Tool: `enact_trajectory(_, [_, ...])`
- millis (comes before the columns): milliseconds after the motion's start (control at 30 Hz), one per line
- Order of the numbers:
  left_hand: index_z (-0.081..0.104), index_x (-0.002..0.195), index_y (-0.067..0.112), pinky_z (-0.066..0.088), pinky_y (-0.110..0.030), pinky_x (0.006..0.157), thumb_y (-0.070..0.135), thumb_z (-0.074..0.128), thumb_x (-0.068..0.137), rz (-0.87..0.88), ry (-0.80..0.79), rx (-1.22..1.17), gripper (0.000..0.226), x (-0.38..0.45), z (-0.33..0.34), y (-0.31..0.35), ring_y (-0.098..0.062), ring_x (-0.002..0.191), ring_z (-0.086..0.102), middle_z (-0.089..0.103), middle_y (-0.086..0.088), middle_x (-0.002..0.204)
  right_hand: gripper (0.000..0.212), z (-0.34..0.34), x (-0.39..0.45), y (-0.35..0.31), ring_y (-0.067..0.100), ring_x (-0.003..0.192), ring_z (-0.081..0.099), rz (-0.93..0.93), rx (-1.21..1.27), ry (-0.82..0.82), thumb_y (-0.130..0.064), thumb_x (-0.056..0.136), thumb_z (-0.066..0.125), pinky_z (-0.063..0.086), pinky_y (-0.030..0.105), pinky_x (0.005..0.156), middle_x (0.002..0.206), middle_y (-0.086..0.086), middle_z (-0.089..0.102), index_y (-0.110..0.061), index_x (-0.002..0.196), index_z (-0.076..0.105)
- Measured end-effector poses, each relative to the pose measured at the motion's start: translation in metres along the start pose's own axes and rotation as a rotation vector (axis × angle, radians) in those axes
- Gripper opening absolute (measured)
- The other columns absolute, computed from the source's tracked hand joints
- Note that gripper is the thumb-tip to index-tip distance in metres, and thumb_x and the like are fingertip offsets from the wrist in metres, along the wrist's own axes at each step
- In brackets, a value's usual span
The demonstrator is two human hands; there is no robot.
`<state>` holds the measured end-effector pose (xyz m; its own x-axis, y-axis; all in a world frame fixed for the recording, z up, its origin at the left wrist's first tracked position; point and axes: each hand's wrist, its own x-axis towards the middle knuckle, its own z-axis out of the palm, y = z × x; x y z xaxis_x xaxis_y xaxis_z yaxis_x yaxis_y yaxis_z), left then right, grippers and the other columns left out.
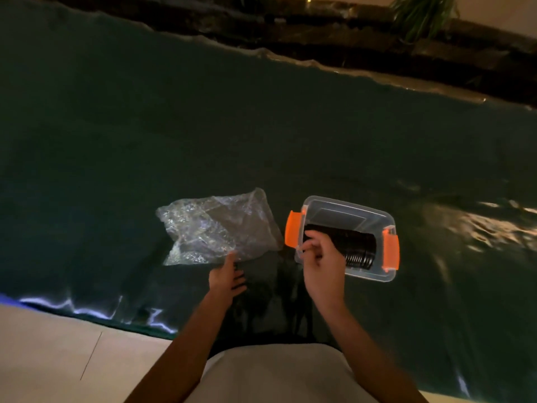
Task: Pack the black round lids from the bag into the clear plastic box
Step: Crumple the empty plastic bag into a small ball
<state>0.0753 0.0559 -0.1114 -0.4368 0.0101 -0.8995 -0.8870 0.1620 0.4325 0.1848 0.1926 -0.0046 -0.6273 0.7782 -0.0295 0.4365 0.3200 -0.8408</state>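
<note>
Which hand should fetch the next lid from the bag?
Left, probably. The left hand lies open at the near edge of the bag, while the right hand is over the clear plastic box at the row of black lids.

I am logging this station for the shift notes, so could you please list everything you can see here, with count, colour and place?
Plastic bag: one, clear and crumpled, lying flat on the cover left of the box.
Plastic box: one, clear, open, right of the bag.
Latches: two, orange, one at each end of the box.
Round lids: a row too dense to count, black, on edge inside the box.
Table cover: one, dark green, glossy, under everything.
Plant: one, green, far right corner.
Left hand: one, open, by the bag's near edge.
Right hand: one, fingers curled over the box's left end; what it holds, if anything, is unclear.
</note>
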Motion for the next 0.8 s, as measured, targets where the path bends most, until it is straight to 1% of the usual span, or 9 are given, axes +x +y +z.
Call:
enact_trajectory(67, [0.048,0.123,-0.004,0.051,-0.045,0.082,0.044,0.06,0.084,-0.066,-0.025,-0.12,0.063,0.006,-0.007,0.004,-0.034,0.102,0.057,0.056,-0.023,0.119,0.028,0.008,-0.008,-0.001,0.013,0.079,0.065,0.019,-0.018,-0.044,0.001,0.086,0.055,0.05,0.017,0.073,0.085,-0.005,0.066,-0.014,0.108,0.062])
enact_trajectory(167, [0.042,0.129,-0.001,0.049,-0.048,0.089,0.039,0.064,0.084,-0.076,-0.014,-0.258,0.064,0.017,-0.011,0.015,-0.036,0.117,0.052,0.053,-0.023,0.126,0.033,0.017,-0.017,-0.004,0.017,0.078,0.066,0.043,-0.034,-0.084,0.005,0.083,0.052,0.054,0.036,0.076,0.083,-0.008,0.064,-0.012,0.11,0.061])
enact_trajectory(300, [0.052,0.119,-0.001,0.049,-0.042,0.083,0.025,0.063,0.086,-0.067,0.05,-0.296,0.043,0.03,-0.007,0.015,-0.031,0.1,0.059,0.061,-0.016,0.1,0.036,0.024,-0.025,-0.006,0.018,0.078,0.065,0.07,-0.061,-0.096,0.007,0.082,0.051,0.054,0.04,0.079,0.082,-0.007,0.064,-0.012,0.111,0.061])
enact_trajectory(367, [0.059,0.107,-0.005,0.05,-0.041,0.075,0.019,0.059,0.087,0.057,0.126,-0.175,0.031,0.034,-0.008,0.014,-0.027,0.081,0.057,0.061,-0.017,0.088,0.036,0.027,-0.026,-0.008,0.017,0.079,0.065,0.081,-0.062,-0.093,0.007,0.082,0.051,0.054,0.04,0.08,0.082,-0.007,0.065,-0.013,0.111,0.061])
enact_trajectory(500, [0.061,0.079,0.001,0.046,-0.041,0.076,0.017,0.048,0.089,0.473,0.166,0.014,0.023,0.026,-0.025,0.038,-0.026,0.079,0.053,0.058,-0.015,0.077,0.036,0.031,-0.022,-0.013,0.017,0.078,0.065,0.067,-0.063,-0.08,0.005,0.084,0.052,0.054,0.039,0.078,0.083,-0.009,0.065,-0.016,0.112,0.06])
enact_trajectory(567, [0.065,0.073,0.013,0.049,-0.033,0.071,0.026,0.054,0.087,0.635,0.059,0.013,0.022,0.009,-0.038,0.059,-0.019,0.077,0.061,0.064,-0.005,0.074,0.036,0.031,-0.021,-0.016,0.017,0.078,0.066,0.07,-0.038,-0.051,0.005,0.084,0.052,0.054,0.038,0.077,0.083,-0.008,0.065,-0.016,0.111,0.06])
enact_trajectory(667, [0.074,0.085,0.017,0.056,-0.021,0.066,0.041,0.065,0.072,0.749,-0.283,-0.049,0.028,-0.023,-0.056,0.087,-0.015,0.084,0.071,0.076,-0.004,0.087,0.033,0.028,-0.017,-0.021,0.007,0.078,0.064,0.069,-0.021,0.004,0.003,0.084,0.054,0.052,0.028,0.073,0.082,-0.012,0.065,-0.018,0.108,0.062])
enact_trajectory(733, [0.074,0.09,0.011,0.057,-0.024,0.07,0.038,0.067,0.07,0.761,-0.458,-0.041,0.034,-0.043,-0.063,0.099,-0.02,0.092,0.07,0.075,-0.01,0.095,0.028,0.023,-0.012,-0.026,-0.005,0.08,0.061,0.067,0.034,0.044,0.0,0.085,0.056,0.047,0.016,0.072,0.084,-0.019,0.063,-0.02,0.103,0.063])
enact_trajectory(800, [0.074,0.079,0.011,0.057,-0.028,0.075,0.022,0.053,0.08,0.757,-0.583,-0.052,0.024,-0.063,-0.064,0.107,-0.025,0.094,0.07,0.075,-0.011,0.095,0.021,0.014,-0.004,-0.032,-0.015,0.081,0.059,0.088,0.123,0.044,-0.005,0.087,0.057,0.044,0.004,0.071,0.087,-0.021,0.063,-0.021,0.099,0.064])
